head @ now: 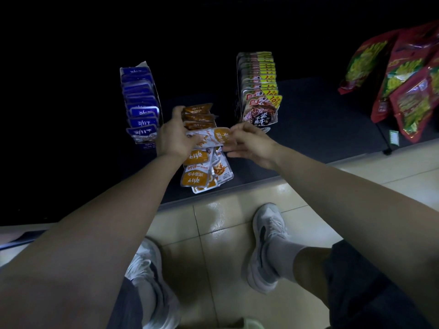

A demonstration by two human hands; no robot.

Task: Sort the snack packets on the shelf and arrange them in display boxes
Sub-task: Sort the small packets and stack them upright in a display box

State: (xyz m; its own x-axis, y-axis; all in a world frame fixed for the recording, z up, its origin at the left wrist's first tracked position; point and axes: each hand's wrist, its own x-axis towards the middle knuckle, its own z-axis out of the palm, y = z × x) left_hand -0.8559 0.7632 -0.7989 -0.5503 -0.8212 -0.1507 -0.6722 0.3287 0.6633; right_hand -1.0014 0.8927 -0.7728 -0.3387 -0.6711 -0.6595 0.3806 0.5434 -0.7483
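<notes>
On the dark low shelf (308, 129), a row of orange snack packets (198, 115) stands on edge. My left hand (174, 134) grips the left side of that row. One orange-and-white packet (211, 137) lies across the front of the row, held between both hands; my right hand (247, 144) pinches its right end. Several more orange packets (204, 172) lie flat in a loose pile below, near the shelf's front edge.
A blue display box (141, 103) of blue packets stands to the left. A box of yellow-and-brown packets (260, 91) stands to the right. Large red snack bags (403, 79) hang at far right. Below are beige floor tiles (209, 224) and my two white shoes.
</notes>
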